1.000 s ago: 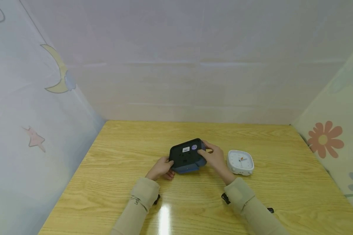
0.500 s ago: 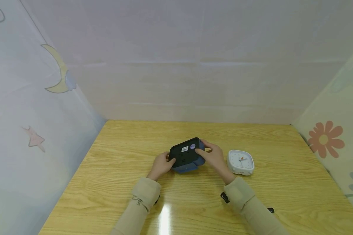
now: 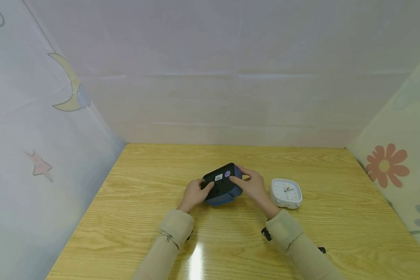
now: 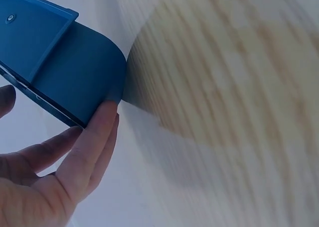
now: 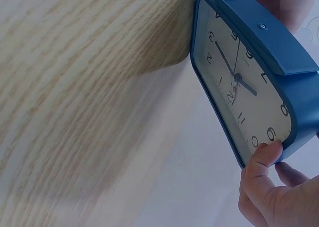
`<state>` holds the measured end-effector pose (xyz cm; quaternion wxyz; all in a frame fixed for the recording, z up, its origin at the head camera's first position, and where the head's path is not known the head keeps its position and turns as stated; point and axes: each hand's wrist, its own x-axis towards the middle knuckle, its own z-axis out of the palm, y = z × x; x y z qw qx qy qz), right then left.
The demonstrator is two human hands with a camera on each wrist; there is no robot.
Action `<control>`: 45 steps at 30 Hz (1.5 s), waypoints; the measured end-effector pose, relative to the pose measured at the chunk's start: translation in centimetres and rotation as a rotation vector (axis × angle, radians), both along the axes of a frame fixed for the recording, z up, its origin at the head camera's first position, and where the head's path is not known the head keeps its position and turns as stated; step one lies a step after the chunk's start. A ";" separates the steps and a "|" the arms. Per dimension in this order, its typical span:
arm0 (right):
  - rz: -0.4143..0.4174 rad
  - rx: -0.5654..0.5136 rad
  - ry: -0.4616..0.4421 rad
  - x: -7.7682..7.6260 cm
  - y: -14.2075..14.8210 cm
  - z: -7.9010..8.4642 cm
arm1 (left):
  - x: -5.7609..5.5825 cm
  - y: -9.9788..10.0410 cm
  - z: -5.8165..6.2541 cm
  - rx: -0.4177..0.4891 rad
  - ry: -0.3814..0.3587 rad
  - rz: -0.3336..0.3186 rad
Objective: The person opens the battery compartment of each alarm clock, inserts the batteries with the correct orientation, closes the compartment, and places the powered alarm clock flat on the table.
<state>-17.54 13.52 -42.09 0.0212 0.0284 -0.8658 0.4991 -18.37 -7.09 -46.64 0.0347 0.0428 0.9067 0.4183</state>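
Note:
Both hands hold a blue alarm clock (image 3: 223, 189), its black back with a white label and a round purple sticker turned up toward the head camera. My left hand (image 3: 194, 192) grips the left end, thumb across the back; in the left wrist view its fingers (image 4: 87, 152) lie along the blue side. At the other end my right hand (image 3: 253, 186) pinches the clock, thumb on the back near the sticker. The white dial (image 5: 232, 72) with dark hands shows in the right wrist view, where right fingertips (image 5: 266, 155) touch the face's edge. One clock edge comes right at the tabletop.
A white square clock (image 3: 286, 193) lies face up on the wooden table (image 3: 154, 167), just right of my right forearm. Printed cloth walls stand behind the table and on both sides. Black wrist straps (image 3: 266, 234) show by the sleeves.
My left hand has shifted its hold, its thumb sliding farther over the clock's back and its fingers going behind the left end. The clock has turned slightly counterclockwise. The white clock stays put.

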 end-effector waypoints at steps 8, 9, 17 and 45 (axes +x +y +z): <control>0.017 0.010 0.013 0.2 -0.3 0.5 | -0.1 0.5 0.0 -0.038 -0.002 0.004; 0.019 0.010 0.014 0.2 -0.3 0.5 | 0.0 0.5 0.1 -0.041 0.001 0.004; -0.006 -0.070 0.048 0.1 -0.5 0.5 | -0.1 0.8 0.3 -0.047 0.012 0.021; -0.038 -0.426 -0.169 -1.1 -1.6 1.3 | -0.2 1.1 -0.2 0.083 -0.018 -0.011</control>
